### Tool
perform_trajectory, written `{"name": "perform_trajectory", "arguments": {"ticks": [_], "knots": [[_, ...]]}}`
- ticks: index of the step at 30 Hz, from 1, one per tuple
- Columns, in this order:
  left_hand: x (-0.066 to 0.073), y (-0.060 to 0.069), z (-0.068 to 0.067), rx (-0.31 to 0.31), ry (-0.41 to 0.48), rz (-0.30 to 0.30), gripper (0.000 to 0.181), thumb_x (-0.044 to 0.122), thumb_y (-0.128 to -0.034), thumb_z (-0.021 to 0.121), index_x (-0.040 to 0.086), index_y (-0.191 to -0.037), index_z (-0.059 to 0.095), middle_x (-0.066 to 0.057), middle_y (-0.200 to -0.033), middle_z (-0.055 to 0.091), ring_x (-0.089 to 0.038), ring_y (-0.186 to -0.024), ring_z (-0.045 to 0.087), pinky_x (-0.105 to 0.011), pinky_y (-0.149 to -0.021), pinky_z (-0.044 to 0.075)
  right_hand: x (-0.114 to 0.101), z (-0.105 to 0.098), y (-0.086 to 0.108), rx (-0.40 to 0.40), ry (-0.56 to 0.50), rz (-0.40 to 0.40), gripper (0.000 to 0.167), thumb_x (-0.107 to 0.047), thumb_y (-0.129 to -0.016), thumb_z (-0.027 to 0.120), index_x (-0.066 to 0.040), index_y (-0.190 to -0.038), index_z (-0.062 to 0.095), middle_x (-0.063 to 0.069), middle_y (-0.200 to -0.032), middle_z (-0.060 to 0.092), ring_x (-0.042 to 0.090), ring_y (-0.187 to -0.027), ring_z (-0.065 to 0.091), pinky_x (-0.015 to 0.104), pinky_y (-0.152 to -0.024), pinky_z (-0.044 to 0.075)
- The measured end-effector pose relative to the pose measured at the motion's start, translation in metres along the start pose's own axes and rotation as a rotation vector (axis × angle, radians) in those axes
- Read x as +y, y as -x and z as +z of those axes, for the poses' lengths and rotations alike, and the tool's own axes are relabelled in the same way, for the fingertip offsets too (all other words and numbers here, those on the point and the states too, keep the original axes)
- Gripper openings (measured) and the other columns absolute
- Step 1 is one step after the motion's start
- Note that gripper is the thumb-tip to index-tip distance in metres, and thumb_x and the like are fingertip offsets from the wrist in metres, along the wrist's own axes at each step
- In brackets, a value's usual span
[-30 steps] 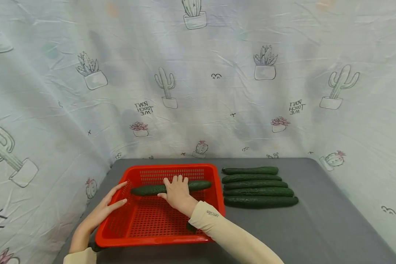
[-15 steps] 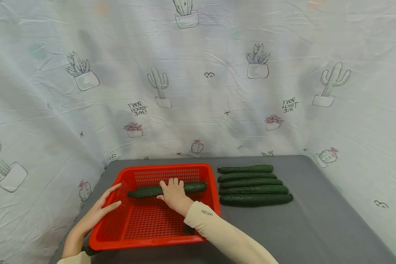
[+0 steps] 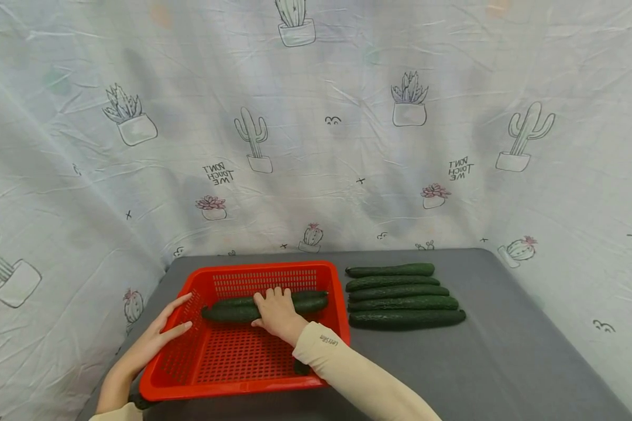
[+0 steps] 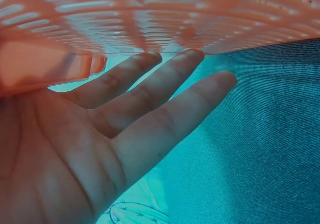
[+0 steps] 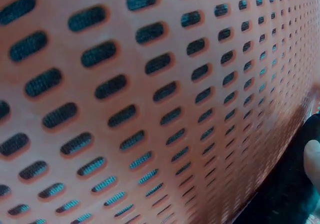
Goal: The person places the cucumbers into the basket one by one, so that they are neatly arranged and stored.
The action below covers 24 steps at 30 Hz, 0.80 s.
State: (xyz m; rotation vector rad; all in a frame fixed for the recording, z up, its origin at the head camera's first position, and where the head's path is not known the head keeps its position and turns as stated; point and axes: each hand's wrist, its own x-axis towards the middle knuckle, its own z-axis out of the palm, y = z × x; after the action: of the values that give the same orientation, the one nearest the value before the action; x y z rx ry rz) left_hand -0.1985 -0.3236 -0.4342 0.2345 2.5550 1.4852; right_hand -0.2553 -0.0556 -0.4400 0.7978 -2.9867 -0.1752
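In the head view my right hand (image 3: 279,313) reaches into the red plastic basket (image 3: 242,387). Its fingers curl over the front cucumber (image 3: 229,314), and the thumb lies on the near side. A second cucumber (image 3: 237,302) is just behind, partly covered by that hand. The right wrist view catches only the thumb (image 5: 313,161) against the dark cucumber (image 5: 280,194). My left hand (image 3: 153,339) rests at the basket's left rim, thumb and forefinger laid over it. In the left wrist view, several fingers (image 4: 170,119) stretch out below the slotted basket wall (image 4: 200,24).
Several cucumbers (image 3: 405,318) lie side by side on the grey table (image 3: 479,374) to the right of the basket. A dark object (image 3: 301,367) shows beneath the right sleeve, its kind unclear. A cactus-print curtain (image 3: 316,146) hangs behind and at both sides.
The cucumber under my right hand has shifted slightly toward the near side, and a second one now shows behind it. The left hand stays at the rim. The head view has turned slightly.
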Motion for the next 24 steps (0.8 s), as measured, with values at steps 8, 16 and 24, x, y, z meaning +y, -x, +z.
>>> {"name": "perform_trajectory", "arguments": {"ticks": [8,16,24], "knots": [[0.001,-0.001,-0.001,0.000,-0.003,-0.011,0.064,0.028,-0.0968,0.048,0.022,-0.150,0.012,-0.016,-0.153,0.002,-0.042,-0.136,0.006,-0.065,-0.092,0.027,0.004,0.003,0.000,0.037,0.034,0.004,0.039,-0.059,-0.084,0.050,-0.024,-0.099,0.045,0.000,-0.101,0.049,0.018,-0.092,0.046,0.030,-0.071,0.033],[0.001,0.001,-0.001,-0.002,0.002,-0.015,0.065,0.028,-0.0968,0.048,0.022,-0.150,0.011,-0.016,-0.153,0.001,-0.043,-0.136,0.005,-0.066,-0.092,0.026,0.007,0.002,-0.002,0.064,0.002,-0.006,0.036,-0.057,-0.085,0.053,-0.024,-0.099,0.047,0.000,-0.102,0.046,0.018,-0.089,0.044,0.029,-0.069,0.032],[0.001,0.000,0.000,-0.001,-0.006,-0.016,0.065,0.029,-0.0969,0.048,0.022,-0.150,0.011,-0.016,-0.153,0.003,-0.042,-0.135,0.008,-0.063,-0.092,0.030,0.012,-0.009,-0.002,0.098,0.022,0.047,0.036,-0.055,-0.087,0.051,-0.023,-0.102,0.047,0.002,-0.105,0.047,0.019,-0.092,0.045,0.032,-0.075,0.036]]}}
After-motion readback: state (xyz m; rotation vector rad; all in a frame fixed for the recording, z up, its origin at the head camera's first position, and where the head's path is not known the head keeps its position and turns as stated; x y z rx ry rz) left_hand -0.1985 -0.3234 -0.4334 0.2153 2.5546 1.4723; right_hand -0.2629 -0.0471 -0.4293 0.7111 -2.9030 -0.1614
